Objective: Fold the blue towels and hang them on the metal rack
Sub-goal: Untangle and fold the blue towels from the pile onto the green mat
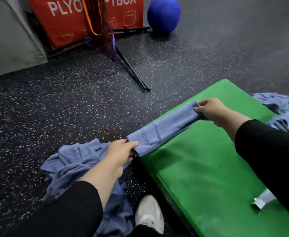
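Note:
A folded blue towel stretches as a narrow strip over the near corner of a green mat. My left hand pinches its near end, just off the mat's edge. My right hand grips the far end above the mat. A heap of loose blue towels lies on the floor under my left forearm. More crumpled blue towels lie beyond the mat at the right. The black metal rack shows only its legs on the floor at the upper middle, with dark netting hanging over it.
A red plyo box stands behind the rack, a blue ball to its right and a grey pad to its left. My white shoe is beside the mat. The floor is dark speckled rubber.

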The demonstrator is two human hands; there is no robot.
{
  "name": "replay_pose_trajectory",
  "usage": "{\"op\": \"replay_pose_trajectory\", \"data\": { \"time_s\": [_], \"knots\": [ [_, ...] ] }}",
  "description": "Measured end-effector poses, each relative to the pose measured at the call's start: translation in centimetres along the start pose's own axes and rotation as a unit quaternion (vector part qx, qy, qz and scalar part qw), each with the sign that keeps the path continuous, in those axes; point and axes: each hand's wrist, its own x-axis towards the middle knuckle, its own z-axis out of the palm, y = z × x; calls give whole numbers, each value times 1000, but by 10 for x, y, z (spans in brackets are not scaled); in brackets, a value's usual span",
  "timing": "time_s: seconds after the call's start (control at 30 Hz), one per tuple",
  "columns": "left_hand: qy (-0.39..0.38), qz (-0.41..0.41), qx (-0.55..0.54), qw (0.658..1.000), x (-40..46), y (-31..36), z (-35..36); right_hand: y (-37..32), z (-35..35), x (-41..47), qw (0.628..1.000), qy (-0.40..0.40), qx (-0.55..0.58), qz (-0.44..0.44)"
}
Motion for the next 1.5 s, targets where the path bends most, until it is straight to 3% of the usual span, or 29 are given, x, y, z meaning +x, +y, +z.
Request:
{"op": "replay_pose_trajectory", "data": {
  "time_s": [0.23,0.37,0.43,0.53,0.6,0.67,0.77,0.83,0.93,1.1,1.3,1.43,1.5],
  "knots": [
    [70,40,45,996,57,-9,25,34,24,62,998,23,-53,-9],
    [124,71,164,976,78,-14,26,42,28,82,989,41,-143,7],
    [156,126,291,936,79,-16,26,44,30,84,970,68,-232,2],
    [156,287,474,817,68,-19,34,40,40,66,936,164,-294,-106],
    [121,373,541,744,62,-22,44,40,55,49,914,176,-304,-203],
    [52,378,606,698,60,-26,54,45,73,34,902,127,-336,-239],
    [-34,304,692,653,61,-30,58,55,94,21,892,52,-398,-208],
    [-35,303,683,664,57,-28,53,55,100,14,891,50,-399,-210],
    [-6,327,625,709,46,-18,37,33,111,-1,896,44,-359,-258],
    [33,278,604,746,18,3,-28,-42,145,-47,866,-59,-339,-364],
    [113,197,641,733,-36,14,-173,-167,205,-130,762,-257,-459,-377],
    [142,151,674,709,-76,9,-252,-210,261,-172,749,-280,-465,-380],
    [148,142,669,714,-88,-1,-278,-207,298,-183,743,-290,-471,-377]
  ]
}}
